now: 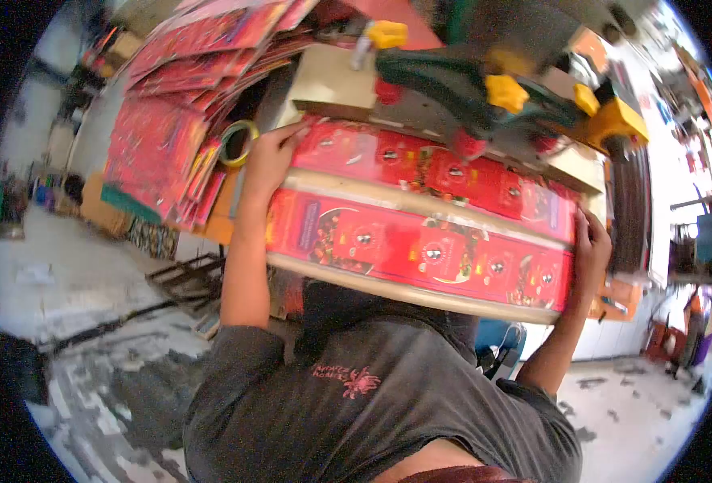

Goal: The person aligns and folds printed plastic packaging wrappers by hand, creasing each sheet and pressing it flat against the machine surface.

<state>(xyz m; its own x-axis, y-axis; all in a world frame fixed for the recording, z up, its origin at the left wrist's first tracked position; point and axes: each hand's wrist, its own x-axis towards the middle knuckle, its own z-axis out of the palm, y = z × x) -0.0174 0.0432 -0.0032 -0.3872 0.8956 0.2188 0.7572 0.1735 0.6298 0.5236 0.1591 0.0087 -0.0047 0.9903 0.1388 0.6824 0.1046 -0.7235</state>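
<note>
Two long red printed strips with food pictures lie side by side in front of me, a far strip (456, 172) and a near strip (404, 245), with a pale beige band between them and another along the near edge. At the far strip's left end, my left hand (272, 157) is closed round the edge, its fingertips at the corner. My right hand (592, 241) grips the right end, with its fingers bent along the side. The undersides of the strips are hidden.
A stack of red printed sheets (159, 149) lies at the upper left, beside a roll of tape (238, 143). Beyond the strips stands a dark green frame (432, 76) with yellow knobs (506, 94). A beige block (334, 80) sits near my left hand.
</note>
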